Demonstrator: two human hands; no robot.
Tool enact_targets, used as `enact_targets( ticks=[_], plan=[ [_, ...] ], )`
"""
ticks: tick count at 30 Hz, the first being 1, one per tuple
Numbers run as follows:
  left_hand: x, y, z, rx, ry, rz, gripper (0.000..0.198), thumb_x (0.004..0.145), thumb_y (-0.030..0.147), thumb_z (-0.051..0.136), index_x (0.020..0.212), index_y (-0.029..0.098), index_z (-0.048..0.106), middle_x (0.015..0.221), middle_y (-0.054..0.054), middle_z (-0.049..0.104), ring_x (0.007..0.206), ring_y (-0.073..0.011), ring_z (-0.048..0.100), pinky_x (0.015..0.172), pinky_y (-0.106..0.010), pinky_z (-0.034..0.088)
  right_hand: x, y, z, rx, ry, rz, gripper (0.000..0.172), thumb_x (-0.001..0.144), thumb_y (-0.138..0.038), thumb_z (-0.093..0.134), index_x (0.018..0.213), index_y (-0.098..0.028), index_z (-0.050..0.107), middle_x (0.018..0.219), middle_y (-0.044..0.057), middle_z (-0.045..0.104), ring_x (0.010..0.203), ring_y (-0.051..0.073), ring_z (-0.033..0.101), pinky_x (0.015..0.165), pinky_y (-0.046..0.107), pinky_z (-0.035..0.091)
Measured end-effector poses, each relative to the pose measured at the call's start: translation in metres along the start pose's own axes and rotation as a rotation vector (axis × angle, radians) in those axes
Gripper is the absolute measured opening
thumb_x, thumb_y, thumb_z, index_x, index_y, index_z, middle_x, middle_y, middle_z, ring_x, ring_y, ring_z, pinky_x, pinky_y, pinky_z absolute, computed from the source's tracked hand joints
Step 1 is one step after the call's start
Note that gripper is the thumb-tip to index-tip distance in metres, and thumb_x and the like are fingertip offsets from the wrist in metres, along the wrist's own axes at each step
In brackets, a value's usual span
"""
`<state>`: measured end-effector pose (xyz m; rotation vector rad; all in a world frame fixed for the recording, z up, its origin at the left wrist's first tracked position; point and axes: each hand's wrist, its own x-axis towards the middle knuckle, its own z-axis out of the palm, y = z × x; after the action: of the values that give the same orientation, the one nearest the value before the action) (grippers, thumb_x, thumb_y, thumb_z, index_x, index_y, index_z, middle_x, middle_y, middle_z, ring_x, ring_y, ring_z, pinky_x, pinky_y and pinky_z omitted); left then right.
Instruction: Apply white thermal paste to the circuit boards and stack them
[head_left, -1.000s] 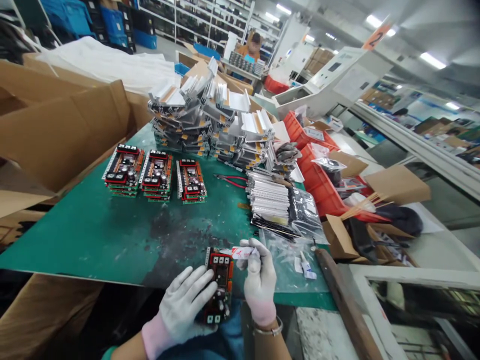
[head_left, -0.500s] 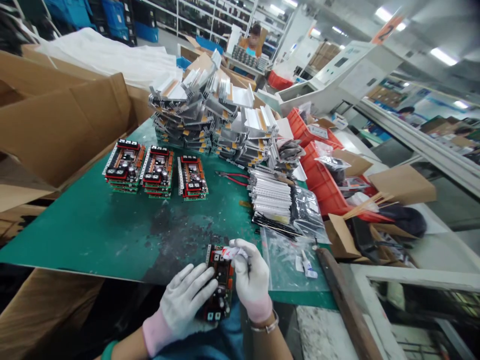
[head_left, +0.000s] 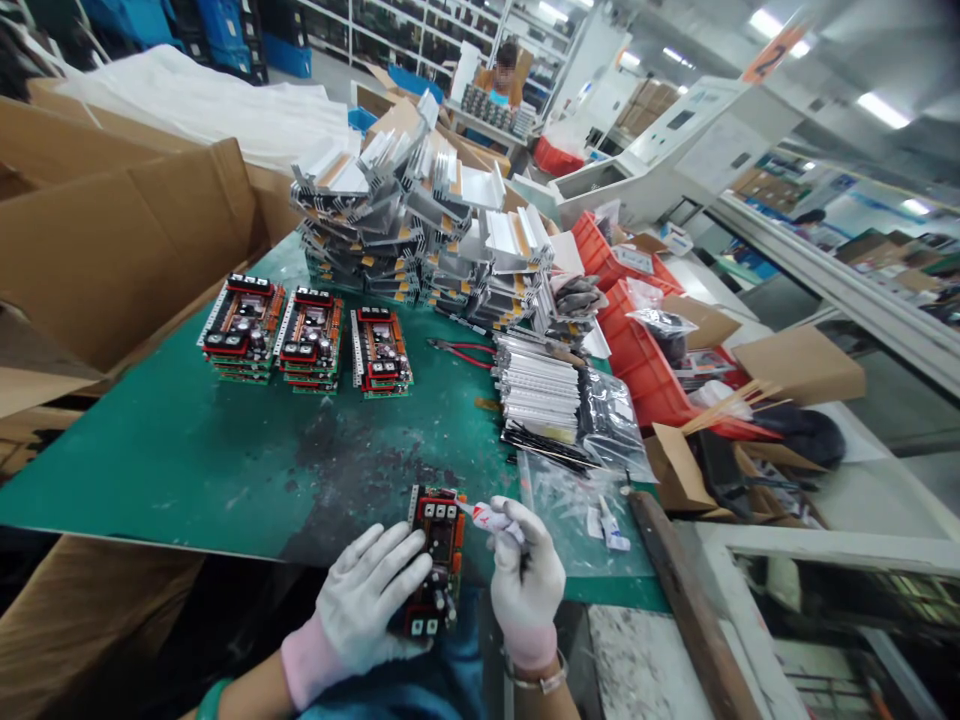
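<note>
The white-gloved left hand (head_left: 367,600) grips a red-and-black circuit board (head_left: 436,560), the white-gloved right hand (head_left: 527,590) pinches a small white tube (head_left: 499,520), apparently paste, above a green work mat (head_left: 187,470), and a red plastic crate (head_left: 637,360) holding plastic bags stands far right.

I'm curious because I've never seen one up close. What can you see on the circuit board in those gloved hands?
The circuit board is long and narrow, crowded with red and orange parts, and has small round silver parts near its lower end. Black blocks with pale square tops sit at both ends, and a pale strip runs along its left edge. It is tilted slightly, with its far end over the green mat. The left hand grips its side. A white tube, held in the right hand, points at its corner, but I cannot tell if they touch.
</note>
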<state>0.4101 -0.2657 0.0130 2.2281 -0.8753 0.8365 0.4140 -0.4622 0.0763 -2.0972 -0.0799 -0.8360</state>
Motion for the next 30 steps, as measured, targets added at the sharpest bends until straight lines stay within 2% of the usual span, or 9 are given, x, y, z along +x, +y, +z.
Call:
enact_targets(
  ticks=[5,9,14,21,26,30],
  plan=[
    [0.006,0.002,-0.004,0.006,0.006,-0.012,0.05,0.09,0.061,0.049,0.115,0.021,0.066,0.117,-0.007,0.072,0.119,-0.0236,0.061,0.118,-0.039,0.03,-0.017,0.005,0.002,0.067,-0.002,0.051,0.02,0.096,-0.025,0.055,0.114,-0.023,0.063,0.102,0.008,0.075,0.086,0.02,0.075,0.064,0.031,0.064],
    [0.006,0.003,-0.004,0.001,-0.005,-0.019,0.051,0.088,0.061,0.05,0.115,0.021,0.067,0.119,-0.007,0.071,0.12,-0.0236,0.061,0.118,-0.038,0.029,-0.024,0.008,0.003,0.158,-0.071,0.114,0.024,0.094,-0.028,0.056,0.116,-0.022,0.064,0.108,0.011,0.072,0.093,0.023,0.074,0.071,0.036,0.064],
    [0.006,0.003,-0.004,-0.004,-0.002,-0.032,0.052,0.087,0.061,0.051,0.116,0.021,0.066,0.12,-0.007,0.071,0.12,-0.0244,0.061,0.117,-0.039,0.03,-0.028,0.009,0.004,0.151,-0.168,-0.05,0.02,0.1,-0.032,0.047,0.11,-0.024,0.063,0.111,0.011,0.072,0.107,0.024,0.069,0.075,0.037,0.063],
    [0.011,0.001,-0.012,0.029,-0.066,0.03,0.053,0.083,0.06,0.058,0.117,0.02,0.065,0.119,-0.008,0.071,0.118,-0.0242,0.062,0.119,-0.037,0.027,-0.036,0.01,0.002,0.105,-0.098,-0.12,0.022,0.102,-0.033,0.044,0.116,-0.024,0.058,0.107,0.01,0.073,0.097,0.022,0.073,0.069,0.035,0.065],
    [0.011,0.001,-0.013,0.023,-0.061,0.014,0.053,0.084,0.06,0.057,0.118,0.02,0.064,0.121,-0.008,0.07,0.119,-0.0244,0.062,0.119,-0.038,0.029,-0.021,-0.007,0.002,0.037,-0.186,-0.286,0.024,0.103,-0.031,0.044,0.124,-0.026,0.054,0.101,0.008,0.076,0.097,0.021,0.074,0.071,0.033,0.065],
    [0.013,0.002,-0.014,0.032,-0.084,0.018,0.054,0.081,0.055,0.061,0.121,0.018,0.063,0.122,-0.009,0.069,0.117,-0.0244,0.063,0.117,-0.037,0.032,-0.012,-0.021,0.007,-0.032,-0.262,-0.43,0.028,0.101,-0.026,0.05,0.128,-0.022,0.053,0.102,0.01,0.077,0.094,0.02,0.075,0.072,0.028,0.063]
  ],
)
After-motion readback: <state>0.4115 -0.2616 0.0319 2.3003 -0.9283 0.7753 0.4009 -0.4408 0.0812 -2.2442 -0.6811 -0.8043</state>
